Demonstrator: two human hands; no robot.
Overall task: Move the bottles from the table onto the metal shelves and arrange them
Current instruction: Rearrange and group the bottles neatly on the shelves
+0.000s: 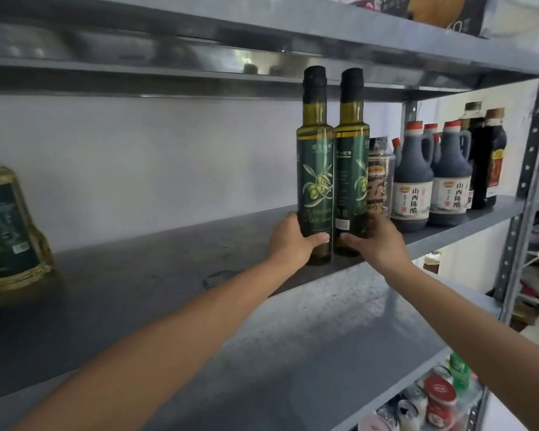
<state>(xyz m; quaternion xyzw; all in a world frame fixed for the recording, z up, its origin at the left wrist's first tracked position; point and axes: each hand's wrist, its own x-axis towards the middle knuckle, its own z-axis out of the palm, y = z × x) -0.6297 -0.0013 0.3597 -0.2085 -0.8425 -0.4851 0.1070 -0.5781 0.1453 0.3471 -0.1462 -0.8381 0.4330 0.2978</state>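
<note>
Green glass: two tall olive-oil bottles with black caps, upright, side by side, bodies touching. Left bottle (316,169) is in the left grip (293,241), right bottle (352,163) in the right grip (377,241). Each grip wraps the lower body, thumb across the front, fingers behind.

The low hold likely steadies the bases and lets the caps pass under the upper shelf (324,29), which sits close above them. Both bases are at the front part of the middle shelf (137,275); cannot tell whether they are set down or just off the metal.

Position: just left of a clear jar with brown label (378,181), then red-capped vinegar jugs (412,188) and tall dark bottles (485,163) toward the right post. The row appears to be built leftward, like beside like. A large yellow oil jug (7,231) stands well apart at far left, with bare shelf between.

Judgement: placing step under way. The next move is probably to slide the pair back into line with the row.
</note>
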